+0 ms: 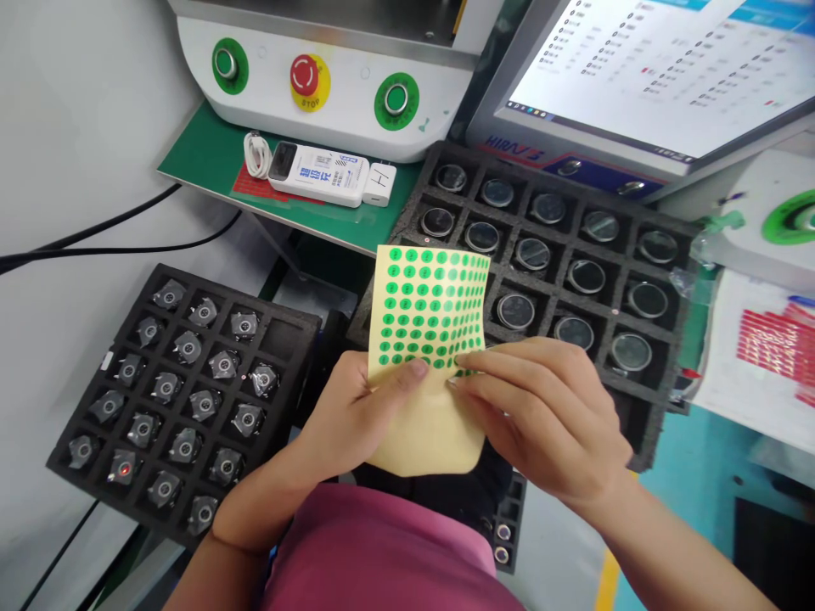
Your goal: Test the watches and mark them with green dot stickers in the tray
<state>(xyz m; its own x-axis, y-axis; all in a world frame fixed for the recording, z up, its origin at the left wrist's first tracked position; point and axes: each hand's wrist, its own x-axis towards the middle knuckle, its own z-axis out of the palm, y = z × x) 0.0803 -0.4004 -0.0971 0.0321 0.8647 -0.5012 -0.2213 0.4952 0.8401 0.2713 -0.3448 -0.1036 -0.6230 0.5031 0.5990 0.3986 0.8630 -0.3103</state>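
Observation:
A pale yellow sheet of round green stickers [424, 297] is held up in front of my body, its right side bowed. Its lower part is bare backing paper. My left hand [356, 416] grips the left edge, thumb lying across the front just below the bottom sticker row. At the lower right of the rows, my right hand [548, 407] has its fingers closed against the sheet, fingertips on the last green dots. Whether a single sticker is pinched between those tips, I cannot tell.
A black foam tray [280, 339] at left holds several small wrapped parts. Another foam tray [637, 318] at right holds round glass-faced parts. Behind are a power bank [322, 174], a white cable [257, 155], a machine panel with a red stop button [305, 76], and a monitor [649, 76].

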